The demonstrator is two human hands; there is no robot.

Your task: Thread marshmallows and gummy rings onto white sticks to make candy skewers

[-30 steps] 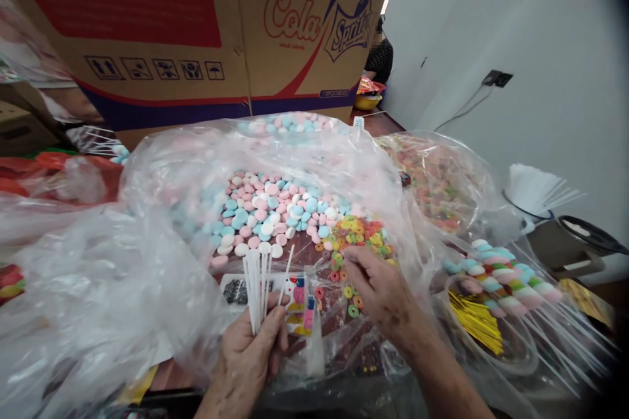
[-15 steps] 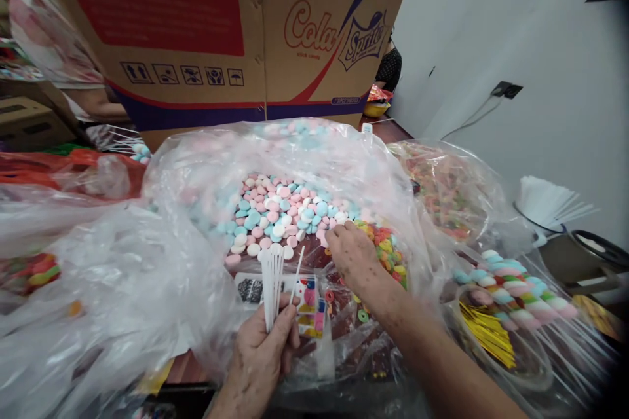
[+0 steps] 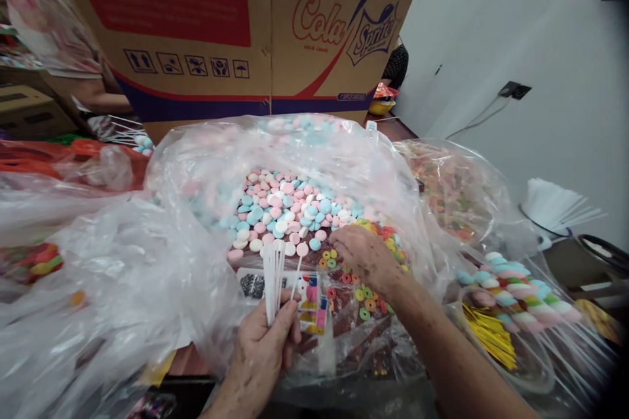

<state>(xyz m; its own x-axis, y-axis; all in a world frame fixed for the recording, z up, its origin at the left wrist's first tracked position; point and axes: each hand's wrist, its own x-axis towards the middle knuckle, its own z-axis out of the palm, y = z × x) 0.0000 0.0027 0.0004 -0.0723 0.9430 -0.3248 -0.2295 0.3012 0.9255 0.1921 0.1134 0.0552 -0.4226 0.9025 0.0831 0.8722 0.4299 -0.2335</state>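
Observation:
My left hand (image 3: 268, 347) grips a bundle of white sticks (image 3: 274, 281) near the bottom centre. One separate stick (image 3: 297, 277) stands apart between thumb and fingers, with a round pink candy (image 3: 302, 249) at its tip. My right hand (image 3: 366, 258) hovers over small ring-shaped gummies (image 3: 367, 301), its fingers loosely bent and nothing visible in them; the thumb is hidden. Beyond both hands lies a pile of pink, blue and white candies (image 3: 280, 206) inside a large clear plastic bag (image 3: 314, 150). Yellow, orange and green gummies (image 3: 388, 236) lie just past my right hand.
A tall cardboard box (image 3: 196, 19) stands behind the bag. Finished candy skewers (image 3: 515, 288) rest at right beside a clear tub with gold twist ties (image 3: 489, 337). Crumpled plastic (image 3: 122, 275) covers the left side. Another person's arm (image 3: 98, 95) shows at far left.
My right hand has moved right, away from the candy pile, uncovering more ring gummies. A pink candy now shows at the tip of the separate stick, which was bare.

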